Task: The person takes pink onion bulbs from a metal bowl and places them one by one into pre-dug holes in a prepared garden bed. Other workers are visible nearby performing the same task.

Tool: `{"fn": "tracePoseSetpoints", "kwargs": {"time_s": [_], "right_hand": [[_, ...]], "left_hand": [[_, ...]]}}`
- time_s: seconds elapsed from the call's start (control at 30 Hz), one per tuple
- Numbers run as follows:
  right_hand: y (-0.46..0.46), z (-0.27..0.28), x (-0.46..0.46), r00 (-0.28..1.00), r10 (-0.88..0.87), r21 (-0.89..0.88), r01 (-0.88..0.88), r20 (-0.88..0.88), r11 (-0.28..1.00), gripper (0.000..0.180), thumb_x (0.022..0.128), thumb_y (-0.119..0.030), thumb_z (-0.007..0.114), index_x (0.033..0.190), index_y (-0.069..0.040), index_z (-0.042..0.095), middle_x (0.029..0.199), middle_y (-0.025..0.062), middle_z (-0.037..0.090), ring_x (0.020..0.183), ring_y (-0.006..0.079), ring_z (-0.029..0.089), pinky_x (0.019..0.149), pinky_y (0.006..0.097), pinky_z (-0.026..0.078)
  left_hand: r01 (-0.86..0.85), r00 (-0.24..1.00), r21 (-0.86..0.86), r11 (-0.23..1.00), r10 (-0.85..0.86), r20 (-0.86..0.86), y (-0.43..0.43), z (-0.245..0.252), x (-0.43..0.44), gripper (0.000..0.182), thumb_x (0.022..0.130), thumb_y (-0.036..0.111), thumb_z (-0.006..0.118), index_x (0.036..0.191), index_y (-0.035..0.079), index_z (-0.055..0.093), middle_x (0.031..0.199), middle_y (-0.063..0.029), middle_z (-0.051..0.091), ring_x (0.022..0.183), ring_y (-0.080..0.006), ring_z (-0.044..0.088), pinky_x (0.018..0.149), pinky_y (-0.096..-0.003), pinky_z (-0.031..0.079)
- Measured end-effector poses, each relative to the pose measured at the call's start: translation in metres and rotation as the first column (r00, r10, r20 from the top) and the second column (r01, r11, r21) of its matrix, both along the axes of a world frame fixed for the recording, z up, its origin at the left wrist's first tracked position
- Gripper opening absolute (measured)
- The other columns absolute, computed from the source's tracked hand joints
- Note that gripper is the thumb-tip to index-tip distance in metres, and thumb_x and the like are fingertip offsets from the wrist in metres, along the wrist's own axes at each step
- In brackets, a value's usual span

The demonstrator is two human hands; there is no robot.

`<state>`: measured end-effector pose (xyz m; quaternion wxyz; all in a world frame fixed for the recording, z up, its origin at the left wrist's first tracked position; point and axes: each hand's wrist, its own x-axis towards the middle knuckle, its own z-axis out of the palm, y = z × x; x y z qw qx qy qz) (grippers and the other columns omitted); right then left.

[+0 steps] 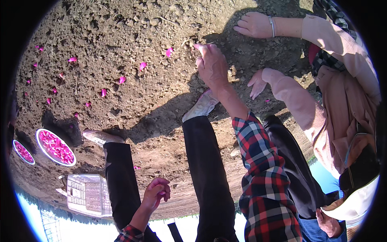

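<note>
My right hand (213, 65), in a plaid sleeve, reaches down to the loose soil (145, 36). Its thumb and forefinger are close together at the ground; whether something sits between the tips cannot be made out. Nearest it on the left is a bright pink piece (169, 52), perhaps a coated seed clove. Further pink pieces, such as one (143, 66) and another (122, 80), lie spaced over the soil. Lower in the picture, my left hand (155, 193) hangs between my dark-trousered legs, fingers curled around a small pink piece (162, 192).
At left, a white-rimmed basin (73, 163) and a second basin (33, 162) hold pink pieces. A white plastic crate (87, 195) stands behind my shoe (102, 137). Close on my right bends a co-worker, one hand (254, 25) with a bracelet, the other hand (258, 84) over the soil.
</note>
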<state>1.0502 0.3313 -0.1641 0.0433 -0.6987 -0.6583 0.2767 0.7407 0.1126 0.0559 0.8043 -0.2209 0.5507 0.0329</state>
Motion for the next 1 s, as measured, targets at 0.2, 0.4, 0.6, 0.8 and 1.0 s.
{"fn": "tracePoseSetpoints", "kwargs": {"time_s": [0.2,0.4,0.6,0.8,1.0], "right_hand": [[-0.007,0.007,-0.011,0.999,0.031,0.049,-0.030,-0.014,0.998,0.020,0.082,-0.010,0.057,0.102,-0.011,0.061,0.093,0.0125,0.058,0.091,0.0314,0.056,0.082,0.0423,0.044],[-0.061,0.081,-0.042,0.874,-0.247,-0.124,0.214,-0.419,0.969,0.013,0.082,-0.008,0.058,0.094,-0.007,0.060,0.087,0.0114,0.058,0.080,0.0303,0.059,0.069,0.0374,0.048],[-0.061,0.091,-0.060,0.833,-0.355,-0.202,0.296,-0.424,0.934,0.020,0.082,-0.009,0.059,0.102,-0.006,0.060,0.089,0.0121,0.056,0.077,0.0273,0.061,0.067,0.0342,0.049],[-0.059,0.081,-0.048,0.790,-0.355,-0.231,0.273,-0.500,0.934,0.022,0.082,-0.011,0.061,0.103,-0.005,0.060,0.090,0.0122,0.055,0.078,0.0267,0.059,0.069,0.0348,0.049],[-0.061,0.073,-0.044,0.772,-0.328,-0.320,0.171,-0.545,0.932,0.020,0.082,-0.013,0.063,0.099,-0.003,0.060,0.087,0.0113,0.058,0.077,0.0204,0.061,0.067,0.0295,0.049]], "left_hand": [[0.014,1.000,0.096,0.995,-0.012,-0.018,0.021,-0.009,-0.005,0.021,0.088,0.012,0.046,0.104,0.003,0.055,0.080,-0.0085,0.059,0.062,-0.0163,0.059,0.051,-0.0270,0.048],[0.002,1.000,0.395,0.919,-0.007,0.010,0.109,-0.094,0.022,0.038,0.093,0.028,0.043,0.114,-0.002,0.051,0.097,-0.0130,0.061,0.078,-0.0183,0.062,0.058,-0.0271,0.050],[-0.190,0.962,0.478,0.858,0.065,0.266,0.177,-0.156,0.087,0.041,0.092,0.020,0.047,0.128,0.002,0.045,0.101,-0.0087,0.061,0.089,-0.0194,0.062,0.072,-0.0327,0.050],[-0.152,0.962,0.470,0.870,0.020,0.273,0.183,-0.163,0.104,0.047,0.093,0.019,0.045,0.136,0.003,0.036,0.096,-0.0079,0.060,0.077,-0.0187,0.062,0.066,-0.0313,0.050],[-0.053,0.966,0.550,0.834,-0.098,0.241,0.181,-0.168,0.108,0.046,0.096,0.028,0.044,0.135,0.004,0.038,0.086,-0.0069,0.060,0.062,-0.0144,0.057,0.053,-0.0266,0.045]]}}
